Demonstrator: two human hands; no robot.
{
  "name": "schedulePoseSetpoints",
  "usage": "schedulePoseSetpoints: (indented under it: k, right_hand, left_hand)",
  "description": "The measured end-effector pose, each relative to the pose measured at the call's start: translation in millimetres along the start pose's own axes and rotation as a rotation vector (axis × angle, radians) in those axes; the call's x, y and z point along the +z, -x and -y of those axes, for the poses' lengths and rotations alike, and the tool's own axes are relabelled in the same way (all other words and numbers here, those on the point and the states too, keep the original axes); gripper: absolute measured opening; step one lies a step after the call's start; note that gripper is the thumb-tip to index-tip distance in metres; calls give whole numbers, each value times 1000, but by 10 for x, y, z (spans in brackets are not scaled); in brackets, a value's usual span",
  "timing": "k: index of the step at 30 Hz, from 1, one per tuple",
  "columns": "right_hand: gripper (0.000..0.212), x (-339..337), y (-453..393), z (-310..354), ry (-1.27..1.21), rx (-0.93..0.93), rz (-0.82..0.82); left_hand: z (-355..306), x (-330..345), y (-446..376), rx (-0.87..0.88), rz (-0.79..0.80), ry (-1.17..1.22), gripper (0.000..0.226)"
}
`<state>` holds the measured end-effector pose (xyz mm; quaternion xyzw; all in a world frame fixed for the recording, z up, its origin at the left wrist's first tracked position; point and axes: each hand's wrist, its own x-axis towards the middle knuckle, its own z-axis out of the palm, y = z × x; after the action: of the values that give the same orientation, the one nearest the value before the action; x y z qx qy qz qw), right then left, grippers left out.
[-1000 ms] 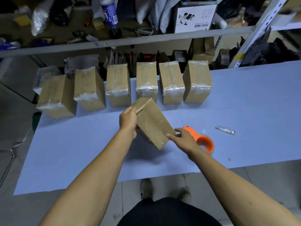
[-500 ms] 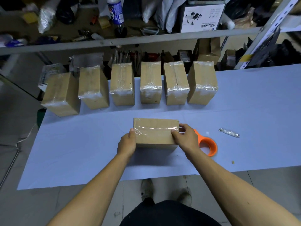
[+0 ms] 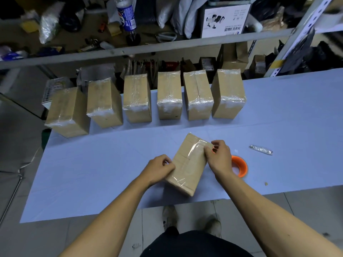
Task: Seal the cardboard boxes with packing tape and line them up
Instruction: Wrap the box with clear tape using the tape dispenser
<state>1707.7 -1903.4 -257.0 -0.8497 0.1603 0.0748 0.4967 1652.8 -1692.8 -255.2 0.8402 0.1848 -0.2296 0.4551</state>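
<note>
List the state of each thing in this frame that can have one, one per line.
Brown cardboard box in hand: lying on the table, clear tape along its top, gripped at both ends.
Six brown cardboard boxes in the back row: taped, lined up.
Orange tape dispenser: set down, untouched.
Left hand: fingers curled on the box.
Right hand: fingers curled on the box.

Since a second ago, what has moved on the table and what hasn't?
The box in hand was turned: diagonal, then broadside, now lying flat with its taped face up and long axis angled away. The left hand and right hand kept hold, shifting grip. The six taped boxes, orange tape dispenser and foil strip stayed put.
</note>
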Motion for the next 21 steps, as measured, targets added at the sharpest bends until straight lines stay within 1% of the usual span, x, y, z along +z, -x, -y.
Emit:
schedulePoseSetpoints:
  k: [1,2,5,7,9,11,12,15,17,18,19,20,21]
  right_hand:
    - [38,-9,17,0,-27,14,7]
    - [42,-13,35,-3,-53,23,37]
    - [71,-14,121,-11,-204,61,240]
    - [79,-24,171,-13,-264,71,323]
    - [74,-47,206,-17,-266,59,358]
    - [58,-40,222,-30,-233,36,390]
    - [55,-26,232,-45,-210,26,411]
    - [60,6,275,-108,-200,16,532]
    - [60,-27,298,-82,-236,20,590]
    - [59,-47,287,-84,-254,27,597]
    - [58,-64,264,-93,-255,32,610]
    - [56,-79,248,-93,-255,34,620]
    - [53,-92,229,-104,-210,29,586]
  left_hand:
    - [-44,52,-19,7,0,42,18]
    - [-105,95,-31,15,-9,93,25]
    - [-258,225,-79,44,-30,208,48]
    - [-280,319,-84,58,-21,184,49]
    - [-252,379,-53,25,-17,172,48]
    - [-204,417,-24,-22,13,245,52]
    - [-181,427,-27,-37,14,290,54]
    - [-160,431,-107,-14,-123,339,73]
    - [-174,457,-159,27,-156,321,77]
    - [-176,484,-177,37,-155,319,75]
    - [-186,503,-177,49,-163,321,68]
    - [-180,522,-186,64,-180,330,57]
    - [-176,532,-182,67,-193,337,47]
